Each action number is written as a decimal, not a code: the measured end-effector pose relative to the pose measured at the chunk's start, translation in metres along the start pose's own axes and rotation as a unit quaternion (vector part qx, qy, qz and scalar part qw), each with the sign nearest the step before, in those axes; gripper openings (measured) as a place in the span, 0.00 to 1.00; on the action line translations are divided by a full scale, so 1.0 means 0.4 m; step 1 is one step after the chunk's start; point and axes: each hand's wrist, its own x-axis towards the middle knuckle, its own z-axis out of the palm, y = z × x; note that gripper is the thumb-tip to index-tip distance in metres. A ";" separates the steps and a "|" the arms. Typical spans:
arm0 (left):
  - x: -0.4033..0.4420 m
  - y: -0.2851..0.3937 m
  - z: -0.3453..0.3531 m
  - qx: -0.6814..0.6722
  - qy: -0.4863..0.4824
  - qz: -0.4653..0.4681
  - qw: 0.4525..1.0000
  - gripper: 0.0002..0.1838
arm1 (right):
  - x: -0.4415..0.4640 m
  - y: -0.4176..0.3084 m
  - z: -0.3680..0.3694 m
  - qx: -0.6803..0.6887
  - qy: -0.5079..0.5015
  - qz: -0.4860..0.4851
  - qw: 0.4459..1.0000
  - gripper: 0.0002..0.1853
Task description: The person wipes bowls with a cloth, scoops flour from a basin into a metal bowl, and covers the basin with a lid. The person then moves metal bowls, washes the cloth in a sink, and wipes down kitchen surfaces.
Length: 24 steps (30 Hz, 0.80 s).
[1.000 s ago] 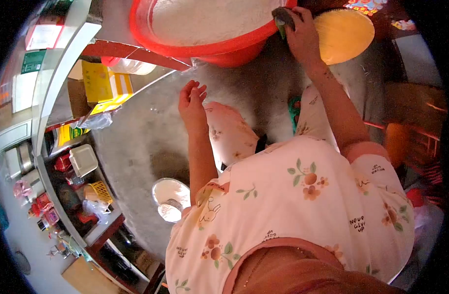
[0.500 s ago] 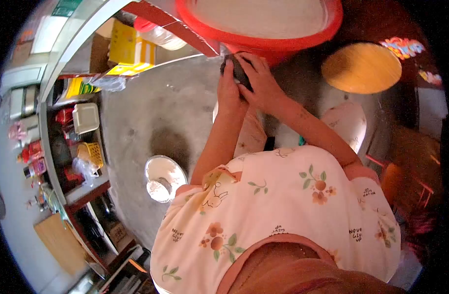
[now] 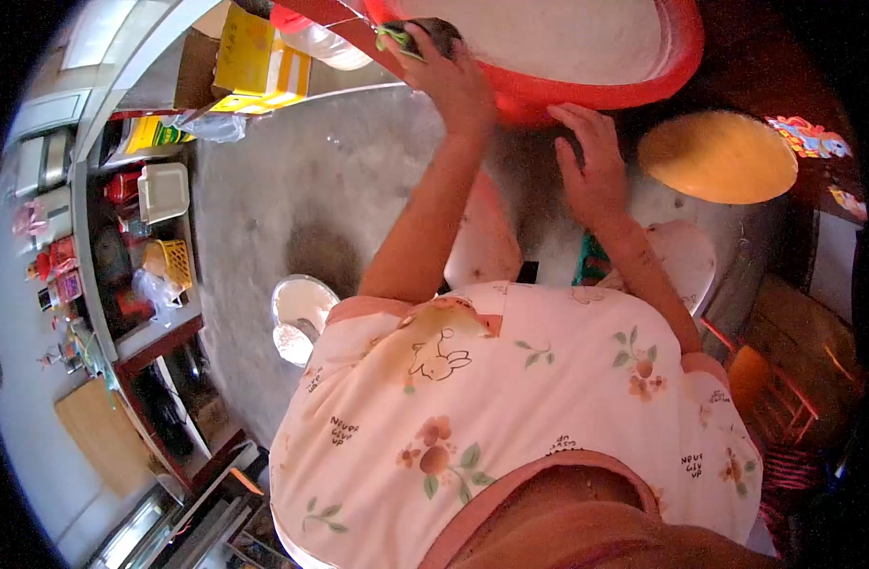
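Observation:
At the left side of the red tub [image 3: 586, 92], my left hand [image 3: 453, 83] has its fingers curled over a dark, rounded object [image 3: 442, 34] with a bright green patch on its left end. What kind of thing it is, I cannot make out. My palm hides part of it. Just below the tub's near rim, my right hand [image 3: 592, 163] is empty, its thumb and fingers apart. The tub's inside looks pale and whitish.
A round wooden stool top [image 3: 717, 157] stands right of the tub. On the left, shelves hold a white container [image 3: 164, 192] and a yellow basket [image 3: 174, 263]. Yellow boxes [image 3: 262, 66] sit at upper left. A whitish round object [image 3: 302, 308] lies on the floor.
Both hands were together on the dark object below the rim. Now my left hand has carried it up and left, while my right hand has let go and moved right.

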 end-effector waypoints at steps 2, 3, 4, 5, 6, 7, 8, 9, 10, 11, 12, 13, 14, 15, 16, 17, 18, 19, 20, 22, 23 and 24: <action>-0.078 0.045 0.014 -0.011 -0.042 -0.005 0.999 0.37 | 0.009 0.014 -0.002 0.001 0.002 -0.002 1.000 0.18; -0.119 0.089 0.005 -0.010 -0.042 -0.008 0.999 0.37 | 0.011 0.018 -0.005 -0.006 0.004 -0.008 1.000 0.17; -0.155 0.144 -0.008 0.014 -0.096 -0.006 0.995 0.37 | 0.012 0.023 -0.008 -0.014 0.007 -0.013 1.000 0.16; -0.175 0.175 -0.009 0.036 -0.149 -0.004 0.988 0.37 | 0.011 0.032 -0.012 -0.014 0.006 -0.012 1.000 0.16; -0.190 0.176 -0.002 0.036 -0.150 -0.006 0.988 0.37 | 0.010 0.040 -0.017 -0.025 0.013 -0.006 1.000 0.16; -0.204 0.172 0.000 0.019 -0.136 0.024 0.990 0.37 | 0.008 0.045 -0.022 -0.036 0.020 -0.001 0.999 0.15; -0.212 0.166 0.005 0.003 -0.120 0.055 0.991 0.36 | 0.009 0.047 -0.028 -0.036 0.019 -0.003 0.999 0.15; -0.204 0.164 0.000 0.003 -0.119 0.055 0.991 0.36 | 0.009 0.045 -0.037 -0.045 0.023 -0.005 0.999 0.15; -0.194 0.157 -0.010 0.005 -0.131 0.060 0.990 0.36 | 0.006 0.044 -0.045 -0.055 0.027 -0.007 0.998 0.14; -0.185 0.150 -0.020 0.007 -0.143 0.065 0.988 0.36 | 0.003 0.046 -0.051 -0.055 0.026 -0.007 0.998 0.14; -0.179 0.141 -0.025 0.007 -0.143 0.065 0.988 0.36 | -0.001 0.049 -0.057 -0.052 0.024 -0.003 0.998 0.15; -0.174 0.128 -0.027 -0.020 -0.125 0.040 0.991 0.36 | -0.006 0.053 -0.065 -0.049 0.023 0.002 0.999 0.15; -0.161 0.115 -0.028 -0.045 -0.101 0.019 0.994 0.36 | -0.019 0.061 -0.078 -0.046 0.026 -0.004 0.999 0.15; -0.136 0.086 -0.024 -0.042 -0.088 0.033 0.995 0.36 | -0.029 0.075 -0.085 -0.055 0.023 0.004 0.998 0.15; -0.109 0.047 -0.018 -0.079 -0.063 -0.013 0.995 0.36 | -0.031 0.088 -0.088 -0.064 0.024 0.010 0.998 0.15; -0.081 0.005 -0.018 -0.099 -0.034 -0.054 0.993 0.34 | -0.031 0.090 -0.097 -0.064 0.027 0.018 0.997 0.15; -0.052 -0.034 -0.021 -0.121 -0.002 -0.093 0.988 0.31 | -0.033 0.090 -0.105 -0.061 0.025 0.024 0.998 0.15; 0.001 -0.081 -0.020 -0.130 0.039 -0.115 0.984 0.28 | -0.034 0.095 -0.105 -0.052 0.037 0.006 0.998 0.15; 0.056 -0.158 -0.009 -0.128 0.029 -0.195 0.972 0.20 | -0.034 0.103 -0.104 -0.050 0.033 0.019 0.998 0.15; 0.142 -0.322 -0.064 -0.306 0.087 -0.416 0.852 0.14 | -0.014 0.100 -0.112 -0.036 0.031 0.006 0.999 0.15; 0.155 -0.303 -0.124 -0.285 0.086 -0.362 0.883 0.13 | -0.013 0.090 -0.131 -0.029 0.026 0.009 0.999 0.15; 0.179 -0.215 -0.185 -0.348 0.146 -0.341 0.861 0.14 | -0.012 0.085 -0.141 -0.022 0.024 0.012 0.999 0.14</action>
